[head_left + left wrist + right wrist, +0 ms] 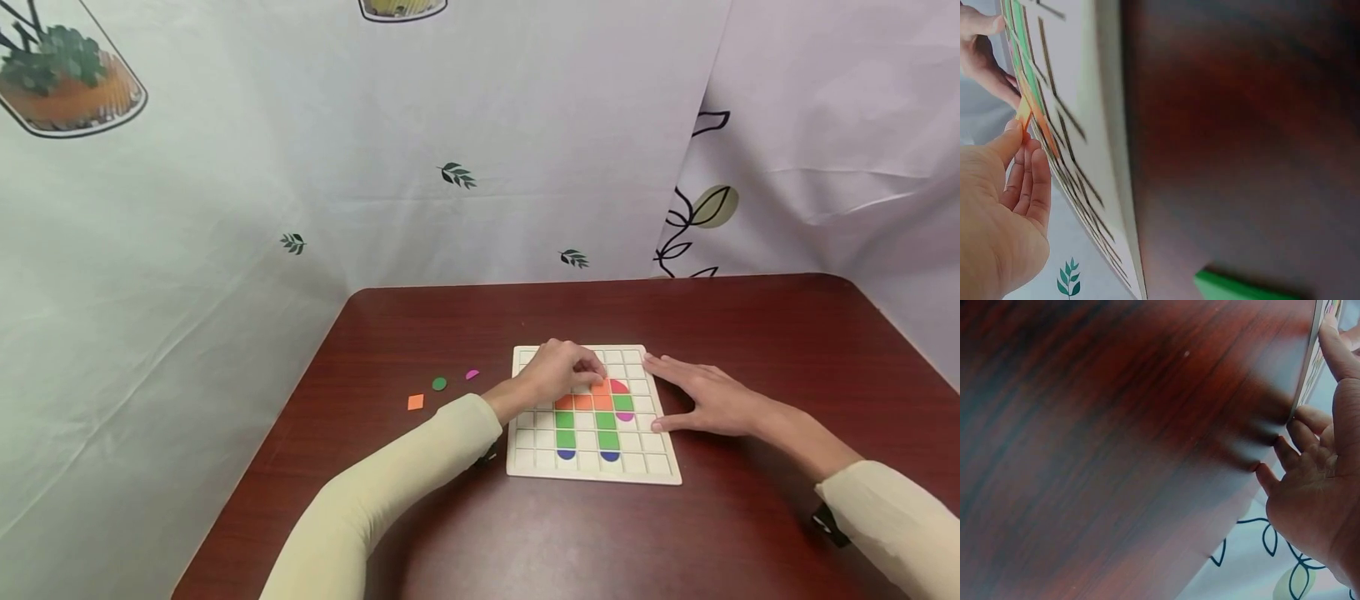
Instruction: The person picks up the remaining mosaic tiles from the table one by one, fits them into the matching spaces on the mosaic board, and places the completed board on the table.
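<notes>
A white grid board (534, 443) lies flat on the table, with orange, green, blue, red and magenta tiles set in some of its cells. My left hand (557, 372) reaches over the board's upper part. Thumb and fingertips of that hand pinch an orange square tile (1024, 112), tilted against the grid beside other orange tiles (582, 402). Along the board's right edge rests my right hand (708, 398), its fingers spread and straight. In the right wrist view, its thumb and a finger touch the board's rim (1305, 375).
Left of the board lie a loose orange square (416, 402), a green circle (439, 383) and a magenta half-circle (472, 375). The dark red-brown table (465, 533) ends at a printed white cloth (510, 117) behind and to the left.
</notes>
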Demonstrator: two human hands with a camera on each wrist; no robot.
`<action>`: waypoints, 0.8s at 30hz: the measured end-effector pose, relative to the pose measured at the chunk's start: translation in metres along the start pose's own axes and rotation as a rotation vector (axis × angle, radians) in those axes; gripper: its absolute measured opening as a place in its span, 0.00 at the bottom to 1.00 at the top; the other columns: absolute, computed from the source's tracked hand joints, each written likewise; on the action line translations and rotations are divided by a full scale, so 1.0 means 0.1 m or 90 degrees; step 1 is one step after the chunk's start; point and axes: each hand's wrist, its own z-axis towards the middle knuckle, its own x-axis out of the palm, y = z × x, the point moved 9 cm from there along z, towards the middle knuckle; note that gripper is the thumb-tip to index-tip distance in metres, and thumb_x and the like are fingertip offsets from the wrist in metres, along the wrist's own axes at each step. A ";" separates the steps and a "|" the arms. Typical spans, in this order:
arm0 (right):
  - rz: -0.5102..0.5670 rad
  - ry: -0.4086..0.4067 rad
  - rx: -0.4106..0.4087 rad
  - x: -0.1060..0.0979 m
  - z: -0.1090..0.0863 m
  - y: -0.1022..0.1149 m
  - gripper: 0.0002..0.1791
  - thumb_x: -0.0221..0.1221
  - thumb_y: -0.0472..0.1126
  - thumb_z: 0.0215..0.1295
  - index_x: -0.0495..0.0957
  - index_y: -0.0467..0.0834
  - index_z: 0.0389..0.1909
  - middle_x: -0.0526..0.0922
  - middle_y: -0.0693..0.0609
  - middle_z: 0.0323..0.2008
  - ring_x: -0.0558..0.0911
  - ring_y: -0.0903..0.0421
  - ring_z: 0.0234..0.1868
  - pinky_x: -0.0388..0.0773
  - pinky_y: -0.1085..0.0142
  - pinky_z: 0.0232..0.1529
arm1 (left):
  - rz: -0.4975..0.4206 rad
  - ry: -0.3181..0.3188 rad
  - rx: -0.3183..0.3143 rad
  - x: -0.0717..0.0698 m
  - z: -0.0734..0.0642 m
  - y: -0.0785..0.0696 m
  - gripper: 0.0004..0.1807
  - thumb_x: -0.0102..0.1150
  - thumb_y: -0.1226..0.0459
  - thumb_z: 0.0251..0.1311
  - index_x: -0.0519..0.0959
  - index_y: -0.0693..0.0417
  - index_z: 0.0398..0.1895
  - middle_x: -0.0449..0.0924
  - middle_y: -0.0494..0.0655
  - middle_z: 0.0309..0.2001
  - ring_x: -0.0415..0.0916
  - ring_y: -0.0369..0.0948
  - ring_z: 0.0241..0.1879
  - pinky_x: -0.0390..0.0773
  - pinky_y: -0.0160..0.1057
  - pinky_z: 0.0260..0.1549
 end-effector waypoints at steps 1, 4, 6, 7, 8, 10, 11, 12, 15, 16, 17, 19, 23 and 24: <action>-0.001 0.001 0.000 0.00 0.00 0.00 0.61 0.72 0.72 0.56 0.64 0.38 0.80 0.65 0.36 0.78 0.62 0.30 0.78 0.63 0.29 0.67 | 0.001 0.001 -0.002 0.01 0.00 0.01 0.05 0.73 0.56 0.67 0.92 0.43 0.42 0.86 0.25 0.34 0.75 0.27 0.35 0.72 0.25 0.36; -0.001 0.001 0.000 0.01 0.01 -0.01 0.61 0.72 0.73 0.56 0.63 0.38 0.80 0.64 0.36 0.79 0.62 0.30 0.78 0.62 0.28 0.67 | 0.009 -0.001 -0.004 0.02 -0.01 0.01 0.06 0.73 0.56 0.67 0.92 0.43 0.43 0.86 0.25 0.34 0.75 0.28 0.35 0.72 0.25 0.36; -0.002 -0.002 -0.002 -0.01 0.00 0.00 0.61 0.72 0.72 0.56 0.64 0.38 0.80 0.65 0.36 0.78 0.62 0.30 0.78 0.62 0.28 0.67 | 0.010 -0.001 -0.003 0.03 -0.01 0.01 0.06 0.73 0.56 0.68 0.92 0.43 0.44 0.86 0.26 0.35 0.75 0.28 0.35 0.72 0.25 0.36; -0.003 -0.005 -0.004 -0.01 0.00 0.00 0.61 0.72 0.72 0.57 0.64 0.38 0.80 0.65 0.36 0.78 0.62 0.30 0.78 0.62 0.28 0.67 | 0.012 0.000 -0.002 0.03 -0.01 0.00 0.06 0.73 0.56 0.68 0.92 0.43 0.44 0.86 0.26 0.35 0.75 0.28 0.35 0.72 0.25 0.36; -0.002 -0.006 -0.004 -0.02 0.00 0.01 0.60 0.72 0.72 0.57 0.64 0.38 0.80 0.65 0.36 0.78 0.62 0.30 0.78 0.62 0.29 0.67 | 0.012 0.002 -0.003 0.03 0.00 0.00 0.06 0.73 0.57 0.68 0.92 0.44 0.44 0.87 0.26 0.36 0.75 0.28 0.36 0.72 0.25 0.36; -0.003 -0.010 -0.005 -0.03 -0.01 0.00 0.60 0.72 0.72 0.57 0.65 0.38 0.80 0.66 0.36 0.78 0.62 0.31 0.78 0.62 0.29 0.67 | 0.019 0.004 -0.003 0.03 0.00 -0.01 0.06 0.73 0.57 0.68 0.92 0.44 0.45 0.87 0.27 0.36 0.75 0.28 0.36 0.72 0.25 0.37; -0.003 -0.012 -0.006 -0.03 -0.01 0.01 0.59 0.72 0.72 0.57 0.65 0.38 0.79 0.66 0.37 0.78 0.62 0.31 0.78 0.62 0.29 0.68 | 0.022 0.005 -0.004 0.04 0.01 -0.01 0.06 0.73 0.57 0.68 0.92 0.44 0.45 0.87 0.27 0.37 0.75 0.28 0.36 0.72 0.25 0.37; -0.004 -0.012 -0.008 -0.03 -0.01 0.01 0.59 0.72 0.72 0.57 0.65 0.38 0.79 0.66 0.36 0.78 0.63 0.31 0.78 0.63 0.29 0.67 | 0.029 0.006 -0.004 0.04 0.01 -0.01 0.06 0.73 0.57 0.68 0.92 0.44 0.45 0.87 0.27 0.37 0.75 0.28 0.36 0.72 0.25 0.38; -0.004 -0.014 -0.013 -0.03 -0.01 0.01 0.59 0.72 0.71 0.57 0.66 0.37 0.79 0.66 0.36 0.78 0.63 0.31 0.77 0.63 0.30 0.67 | 0.043 0.008 -0.001 0.05 0.01 -0.02 0.06 0.73 0.58 0.68 0.93 0.44 0.44 0.87 0.27 0.37 0.76 0.27 0.37 0.72 0.24 0.40; -0.004 -0.015 -0.016 -0.04 -0.01 0.02 0.59 0.72 0.71 0.57 0.66 0.37 0.79 0.66 0.36 0.78 0.63 0.31 0.77 0.64 0.30 0.67 | 0.046 0.008 -0.001 0.05 0.01 -0.03 0.06 0.73 0.58 0.68 0.93 0.44 0.44 0.87 0.27 0.36 0.76 0.27 0.37 0.73 0.24 0.40; -0.003 -0.015 -0.018 -0.04 -0.01 0.02 0.59 0.72 0.71 0.57 0.66 0.37 0.79 0.66 0.36 0.78 0.63 0.30 0.77 0.64 0.30 0.67 | 0.047 0.008 -0.001 0.06 0.01 -0.03 0.05 0.74 0.59 0.67 0.93 0.44 0.44 0.87 0.27 0.36 0.76 0.27 0.37 0.73 0.24 0.41; -0.003 -0.013 -0.019 -0.03 -0.01 0.03 0.59 0.72 0.71 0.57 0.66 0.37 0.79 0.66 0.36 0.78 0.63 0.31 0.77 0.64 0.30 0.67 | 0.049 0.008 -0.002 0.06 0.01 -0.04 0.05 0.74 0.59 0.67 0.93 0.44 0.43 0.87 0.28 0.35 0.76 0.27 0.37 0.73 0.23 0.41; -0.004 -0.010 -0.014 -0.02 -0.01 0.02 0.60 0.72 0.71 0.57 0.65 0.37 0.79 0.66 0.36 0.78 0.63 0.31 0.77 0.64 0.30 0.67 | 0.053 0.008 -0.005 0.07 0.02 -0.04 0.04 0.74 0.59 0.67 0.92 0.44 0.42 0.86 0.27 0.34 0.76 0.26 0.37 0.73 0.23 0.41; -0.005 -0.010 -0.013 -0.02 -0.01 0.02 0.60 0.72 0.71 0.57 0.65 0.37 0.79 0.66 0.36 0.78 0.63 0.31 0.77 0.64 0.30 0.67 | 0.056 0.008 -0.004 0.08 0.02 -0.04 0.04 0.74 0.59 0.67 0.92 0.44 0.42 0.86 0.27 0.34 0.76 0.26 0.36 0.73 0.23 0.41</action>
